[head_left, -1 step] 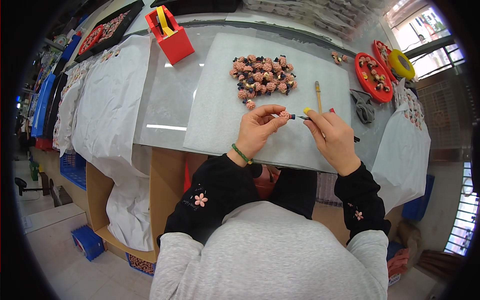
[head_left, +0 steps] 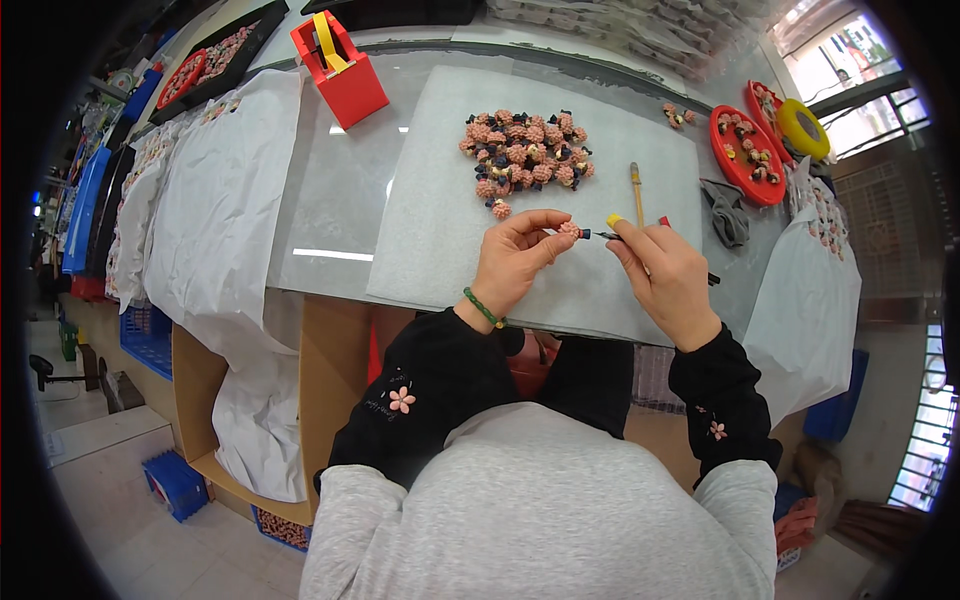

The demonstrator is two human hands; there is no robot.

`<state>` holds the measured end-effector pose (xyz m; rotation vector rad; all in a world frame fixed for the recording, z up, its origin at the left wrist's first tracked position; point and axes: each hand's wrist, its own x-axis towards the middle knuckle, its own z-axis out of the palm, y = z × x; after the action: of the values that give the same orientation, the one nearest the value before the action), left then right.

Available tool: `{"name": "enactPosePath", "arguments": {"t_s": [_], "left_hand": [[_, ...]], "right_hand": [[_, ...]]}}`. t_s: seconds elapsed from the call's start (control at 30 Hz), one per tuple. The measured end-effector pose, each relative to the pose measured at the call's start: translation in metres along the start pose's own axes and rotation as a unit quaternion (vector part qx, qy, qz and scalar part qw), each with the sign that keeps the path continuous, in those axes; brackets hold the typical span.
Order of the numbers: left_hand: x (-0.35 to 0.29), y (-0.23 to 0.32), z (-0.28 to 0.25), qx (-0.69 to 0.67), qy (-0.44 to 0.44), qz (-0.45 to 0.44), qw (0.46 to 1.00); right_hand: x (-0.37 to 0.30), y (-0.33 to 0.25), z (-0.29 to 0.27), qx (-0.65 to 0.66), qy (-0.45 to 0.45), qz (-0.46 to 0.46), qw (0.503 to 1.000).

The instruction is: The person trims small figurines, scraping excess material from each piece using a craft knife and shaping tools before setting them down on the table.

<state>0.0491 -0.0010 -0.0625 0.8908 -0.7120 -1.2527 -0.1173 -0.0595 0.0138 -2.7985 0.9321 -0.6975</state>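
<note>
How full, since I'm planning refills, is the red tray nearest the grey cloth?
Partly full: pink ornaments lie in the red tray, with bare red showing between them.

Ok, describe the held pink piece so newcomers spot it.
On the white foam sheet, find the cluster of knobbly pink pieces. Below that, the left hand pinches one piece, its dark end facing the thin tool in the right hand; it alone is held.

Ornaments (head_left: 525, 152) lie on the foam sheet (head_left: 430, 200); tape dispenser (head_left: 350, 92) left; tray (head_left: 738, 176) right.
</note>
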Motion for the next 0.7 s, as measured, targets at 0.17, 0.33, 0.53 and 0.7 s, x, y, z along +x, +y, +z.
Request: {"name": "enactPosePath", "arguments": {"t_s": [0.17,0.33,0.53,0.7], "left_hand": [[0.001,0.0,0.0,-0.02,-0.004,-0.003,1.0],[0.0,0.002,0.001,0.004,-0.005,-0.008,1.0],[-0.001,0.002,0.001,-0.012,-0.009,-0.003,1.0],[-0.001,0.002,0.0,-0.003,-0.014,0.004,1.0]], "right_hand": [[0.004,0.004,0.006,-0.014,0.031,-0.063,0.997],[0.008,0.002,0.006,-0.016,0.036,-0.091,0.995],[0.009,0.002,0.007,-0.055,0.039,-0.103,0.992],[0.009,0.003,0.01,-0.078,0.053,-0.127,0.987]]}}
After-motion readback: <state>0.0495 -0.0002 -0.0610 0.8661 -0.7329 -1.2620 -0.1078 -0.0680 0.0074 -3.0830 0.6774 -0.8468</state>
